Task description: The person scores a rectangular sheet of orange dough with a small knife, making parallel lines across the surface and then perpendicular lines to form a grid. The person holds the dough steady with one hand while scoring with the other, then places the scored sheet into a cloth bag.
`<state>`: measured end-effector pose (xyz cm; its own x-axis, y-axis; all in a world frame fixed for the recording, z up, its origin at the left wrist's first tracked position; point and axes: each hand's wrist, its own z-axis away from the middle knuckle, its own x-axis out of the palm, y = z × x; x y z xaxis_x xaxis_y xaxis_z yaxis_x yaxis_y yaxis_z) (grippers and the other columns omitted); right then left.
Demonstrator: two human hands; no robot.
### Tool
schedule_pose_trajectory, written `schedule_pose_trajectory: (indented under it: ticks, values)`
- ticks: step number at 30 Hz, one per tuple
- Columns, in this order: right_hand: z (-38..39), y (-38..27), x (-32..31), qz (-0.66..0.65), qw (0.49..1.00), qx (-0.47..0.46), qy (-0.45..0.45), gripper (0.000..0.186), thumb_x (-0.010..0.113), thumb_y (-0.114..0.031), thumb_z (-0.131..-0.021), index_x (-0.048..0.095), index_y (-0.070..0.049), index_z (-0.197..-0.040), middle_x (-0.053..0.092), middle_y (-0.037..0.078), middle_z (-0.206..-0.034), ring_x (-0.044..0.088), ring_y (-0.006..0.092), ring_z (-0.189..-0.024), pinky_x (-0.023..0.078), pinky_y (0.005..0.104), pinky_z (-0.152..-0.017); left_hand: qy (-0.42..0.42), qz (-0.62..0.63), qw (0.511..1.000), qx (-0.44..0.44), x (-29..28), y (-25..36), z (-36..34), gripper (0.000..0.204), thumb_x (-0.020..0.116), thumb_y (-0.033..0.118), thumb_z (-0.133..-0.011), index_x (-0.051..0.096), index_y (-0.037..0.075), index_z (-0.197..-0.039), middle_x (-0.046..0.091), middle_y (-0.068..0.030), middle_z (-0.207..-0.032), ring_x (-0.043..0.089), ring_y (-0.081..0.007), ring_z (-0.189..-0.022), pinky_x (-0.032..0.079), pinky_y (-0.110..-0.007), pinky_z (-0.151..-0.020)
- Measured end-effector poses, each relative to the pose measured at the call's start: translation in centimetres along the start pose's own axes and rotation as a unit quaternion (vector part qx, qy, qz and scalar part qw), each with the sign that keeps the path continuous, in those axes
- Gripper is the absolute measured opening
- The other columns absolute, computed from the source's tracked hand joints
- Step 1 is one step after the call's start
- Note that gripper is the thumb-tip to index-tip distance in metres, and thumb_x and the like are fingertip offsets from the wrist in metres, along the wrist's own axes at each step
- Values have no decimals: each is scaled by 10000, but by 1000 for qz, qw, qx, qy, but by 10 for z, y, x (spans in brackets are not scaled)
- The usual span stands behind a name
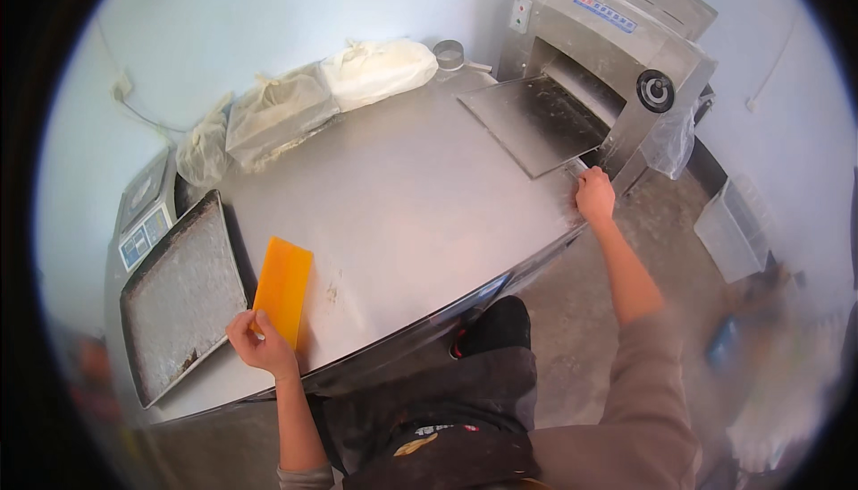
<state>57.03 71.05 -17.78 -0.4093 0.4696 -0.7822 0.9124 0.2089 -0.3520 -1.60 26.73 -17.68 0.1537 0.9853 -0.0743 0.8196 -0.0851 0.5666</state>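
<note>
The left hand (pixel 261 344) pinches the near end of the orange scraper (pixel 283 290), lying lengthwise away across the table (pixel 402 204); the right hand (pixel 594 196), fingers curled, rests far off it.

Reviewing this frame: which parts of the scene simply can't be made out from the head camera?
- Head view: the left hand covers the near corner of the orange scraper, so the grip there is hidden.
- Right hand at the table edge by the machine tray: whether it grips anything is too small to tell.
- Contents of the plastic bags: veiled by cloudy film.
- Lower right floor: blurred.
- Scale display: too small.
</note>
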Motion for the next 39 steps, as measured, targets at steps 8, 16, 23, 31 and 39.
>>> schedule_pose_trajectory:
  ticks: [8,16,23,31,39]
  values:
    - [37,-55,1,-57,997,-44,12,109,746,-101,-996,838,-43,-997,785,173,-1076,762,437,-1026,612,544,-913,3,26,1000,-13,1,4,-2,182,742,-90,-1018,704,12,-1164,663,-112,-1205,658,-245,-1105,574,-366,-963]
    - [91,-151,-5,-143,984,-103,0,84,769,-74,-954,840,-30,-965,756,168,-995,755,410,-983,615,505,-898,1,59,998,-18,4,9,-4,184,744,-92,-1008,691,9,-1153,665,-107,-1193,660,-237,-1083,570,-353,-942]
    - [57,-119,9,-231,973,10,-12,142,772,-132,-984,859,-45,-1058,809,163,-1071,789,373,-986,627,460,-880,30,30,999,-26,2,3,-2,192,739,-94,-1010,688,22,-1154,668,-103,-1190,663,-241,-1095,573,-364,-961]
    - [1,58,-21,8,991,112,67,156,758,-176,-982,875,-117,-1067,804,141,-1126,784,390,-1058,627,512,-923,13,12,1000,-20,0,-1,-1,199,722,-108,-1025,678,15,-1176,663,-110,-1201,655,-240,-1117,575,-377,-1012]
    - [14,63,-19,24,994,57,91,144,733,-156,-997,852,-105,-1061,759,123,-1137,745,391,-1103,608,511,-948,7,-6,1000,-16,-2,0,-3,198,719,-115,-1024,679,16,-1167,659,-105,-1202,653,-239,-1121,573,-381,-1023]
